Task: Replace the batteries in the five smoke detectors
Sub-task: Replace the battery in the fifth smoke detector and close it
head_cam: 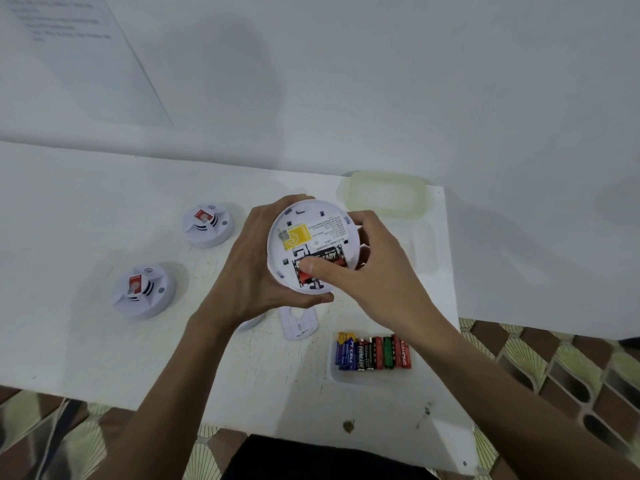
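I see the smoke detector [310,244] held back-up above the surface [104,341], my left hand [252,268] wrapped round its left rim. My right hand [377,271] curls round the right rim, thumb pressing the battery [325,261] in its compartment. Spare batteries [372,351] lie in a tray nearby; a second detector [207,223] and a third detector [143,291] sit to the left.

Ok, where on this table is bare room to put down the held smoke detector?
Bare: the white table's near-left corner, in front of the two round white smoke detectors; also the strip behind them. Crowded: right end, with translucent lid and clear battery tray.
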